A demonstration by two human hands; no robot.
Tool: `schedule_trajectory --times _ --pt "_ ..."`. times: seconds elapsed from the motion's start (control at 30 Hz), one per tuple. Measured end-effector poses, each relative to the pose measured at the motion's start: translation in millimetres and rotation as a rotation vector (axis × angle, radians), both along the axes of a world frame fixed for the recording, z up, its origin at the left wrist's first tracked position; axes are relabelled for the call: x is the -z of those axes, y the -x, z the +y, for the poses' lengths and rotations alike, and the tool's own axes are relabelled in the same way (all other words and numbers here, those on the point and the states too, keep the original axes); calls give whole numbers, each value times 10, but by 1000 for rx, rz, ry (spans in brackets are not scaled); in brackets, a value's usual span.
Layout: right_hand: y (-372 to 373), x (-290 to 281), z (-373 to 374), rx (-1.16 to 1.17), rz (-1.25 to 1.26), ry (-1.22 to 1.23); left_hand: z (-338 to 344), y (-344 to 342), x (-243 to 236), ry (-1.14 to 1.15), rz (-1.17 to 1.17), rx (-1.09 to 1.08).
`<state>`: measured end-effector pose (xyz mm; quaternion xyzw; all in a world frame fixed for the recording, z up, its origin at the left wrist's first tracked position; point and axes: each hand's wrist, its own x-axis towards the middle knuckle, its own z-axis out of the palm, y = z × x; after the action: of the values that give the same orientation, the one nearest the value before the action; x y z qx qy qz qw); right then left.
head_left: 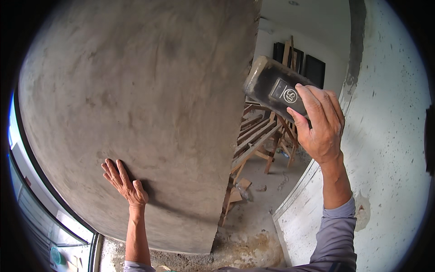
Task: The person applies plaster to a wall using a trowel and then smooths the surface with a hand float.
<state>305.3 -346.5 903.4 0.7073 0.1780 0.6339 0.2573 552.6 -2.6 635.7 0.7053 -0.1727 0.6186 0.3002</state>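
Note:
A large grey plastered wall (149, 104) fills the left and middle of the head view, its surface smeared and patchy. My left hand (126, 185) lies against its lower part with the fingers stretched out, holding nothing. Raised at the right, my right hand (321, 122) grips one end of a black rectangular block (272, 86) with rounded corners, a pale dusty edge and a round emblem. The block's far end is close to the wall's rough right edge; whether they touch I cannot tell. My fingers and thumb hide its near corner.
Past the wall's edge stand wooden trestles (272, 149) with long planks (251, 140), and dark panels (313, 70) lean behind. Scraps lie on the dusty floor (267, 186). A white speckled wall (385, 149) rises at the right. At the lower left is a window frame (50, 199).

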Motion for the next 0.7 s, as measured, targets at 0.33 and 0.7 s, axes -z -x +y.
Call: schedule_trajectory --times 0.33,0.7 --pt "-73 -11 30 47 23 11 -19 -2 -14 -10 -7 10" --pt "9 33 62 28 46 -17 17 -1 -29 -13 -3 -2"
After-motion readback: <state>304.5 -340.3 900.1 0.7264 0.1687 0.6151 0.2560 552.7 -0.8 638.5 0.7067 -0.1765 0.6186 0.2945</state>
